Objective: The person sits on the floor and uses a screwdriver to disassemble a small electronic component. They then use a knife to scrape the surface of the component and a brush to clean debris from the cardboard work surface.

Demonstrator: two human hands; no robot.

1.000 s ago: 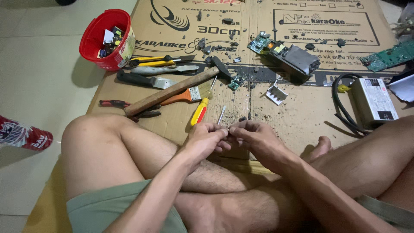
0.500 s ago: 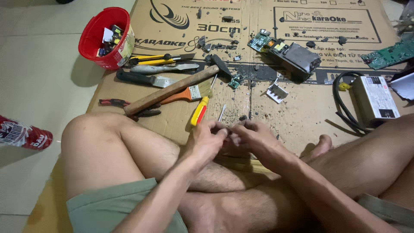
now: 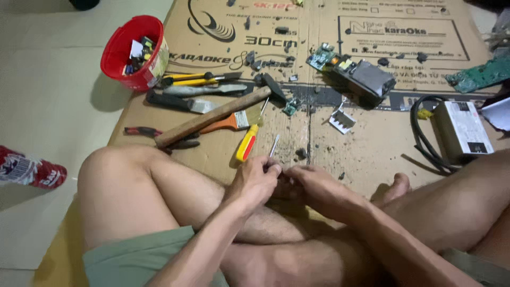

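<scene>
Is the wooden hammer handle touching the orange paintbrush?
Touching. In the head view the hammer handle lies slantwise right across the orange paintbrush, its edge overlapping the brush's handle with no cardboard showing between them.

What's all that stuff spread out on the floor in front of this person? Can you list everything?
Cardboard sheet: one, brown, flat on the floor under everything.
Bucket: one, red, far left corner, small parts inside.
Hammer: one, wooden handle, lying slantwise left of centre.
Paintbrush: one, orange handle, beside the hammer.
Screwdriver: one, yellow and red handle, just ahead of the hands.
Pliers: one, red and black handles, under the hammer's end.
Circuit boards: two, green, far centre and far right.
Metal box: one, silver, right, black cable attached.
Can: one, red, on its side at left.
Left hand: grip closed on a thin metal tool.
Right hand: touching the left; what it holds is hidden.
</scene>
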